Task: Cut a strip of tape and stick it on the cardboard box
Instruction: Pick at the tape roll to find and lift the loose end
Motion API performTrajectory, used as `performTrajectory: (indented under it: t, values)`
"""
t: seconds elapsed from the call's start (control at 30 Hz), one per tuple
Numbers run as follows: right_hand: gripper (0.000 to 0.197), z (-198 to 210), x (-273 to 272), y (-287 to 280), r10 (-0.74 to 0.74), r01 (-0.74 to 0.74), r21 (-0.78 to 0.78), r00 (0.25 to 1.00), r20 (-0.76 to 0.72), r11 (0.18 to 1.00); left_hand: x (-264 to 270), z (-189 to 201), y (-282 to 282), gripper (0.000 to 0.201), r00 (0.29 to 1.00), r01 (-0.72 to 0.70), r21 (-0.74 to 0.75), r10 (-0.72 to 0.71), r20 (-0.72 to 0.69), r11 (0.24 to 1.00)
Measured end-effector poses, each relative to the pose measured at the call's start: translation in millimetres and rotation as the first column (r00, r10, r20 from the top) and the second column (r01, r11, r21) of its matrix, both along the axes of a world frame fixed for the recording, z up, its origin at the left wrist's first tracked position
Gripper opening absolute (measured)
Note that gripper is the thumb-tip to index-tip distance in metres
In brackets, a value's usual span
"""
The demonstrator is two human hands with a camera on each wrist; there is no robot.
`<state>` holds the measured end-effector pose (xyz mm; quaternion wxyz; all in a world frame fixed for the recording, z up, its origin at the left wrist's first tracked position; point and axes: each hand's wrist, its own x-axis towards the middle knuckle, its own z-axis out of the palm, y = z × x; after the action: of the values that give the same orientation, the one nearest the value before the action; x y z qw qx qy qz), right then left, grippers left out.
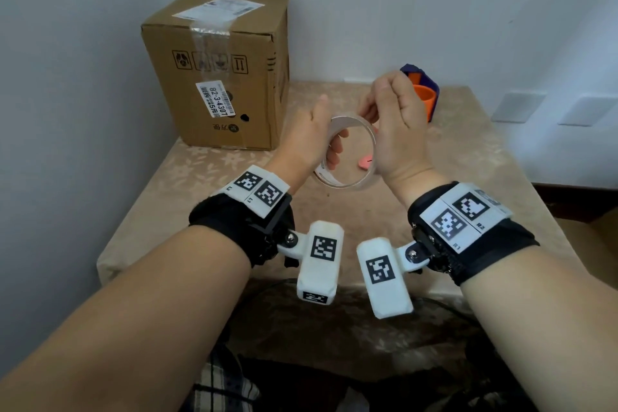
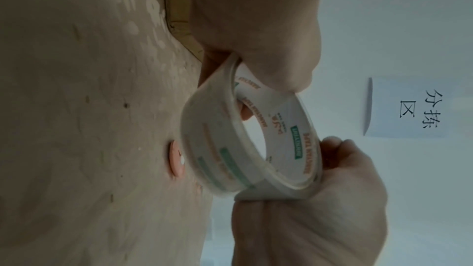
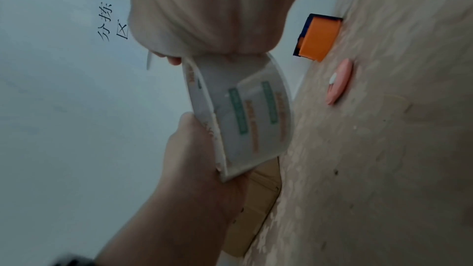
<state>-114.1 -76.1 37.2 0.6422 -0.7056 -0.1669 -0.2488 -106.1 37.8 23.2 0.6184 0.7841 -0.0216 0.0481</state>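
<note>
A roll of clear tape (image 1: 347, 185) with green and orange print is held in the air above the table, between both hands. My left hand (image 1: 311, 137) grips its left side, fingers curled through the core. My right hand (image 1: 394, 124) pinches the roll's upper right rim between thumb and fingers. In the left wrist view the roll (image 2: 217, 149) stands edge-on with the right thumb on its rim. Whether a loose tape end is lifted cannot be told. The brown cardboard box (image 1: 227, 60), sealed with clear tape, stands at the table's back left. A small pink cutter (image 1: 365, 161) lies under the roll.
The table (image 1: 187, 204) has a beige patterned cloth. An orange and blue object (image 1: 421, 90) stands at the back right by the wall. A paper sign with characters (image 2: 430, 112) hangs on the wall. The table's front edge is just under my wrists.
</note>
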Motion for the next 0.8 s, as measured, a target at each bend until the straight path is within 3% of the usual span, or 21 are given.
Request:
performTrajectory:
  t: [0.13,0.33,0.8]
  values:
    - [0.032,-5.3,-2.2,3.6,0.032,-0.032,-0.011,0.998,-0.046,0.999,0.3,-1.2,1.7,0.064,0.999,0.04,0.059,-0.039,-0.01,0.997]
    - [0.017,-4.9,-2.0,3.6,0.043,-0.042,0.028,0.999,-0.034,0.999,2.5,-0.2,3.3,0.061,0.999,0.053,0.091,-0.052,-0.01,0.994]
    - [0.024,-3.9,-4.4,9.5,-0.063,0.058,0.08,0.996,0.06,0.995,1.0,4.5,7.9,0.06,0.998,0.062,0.031,-0.062,0.006,0.998]
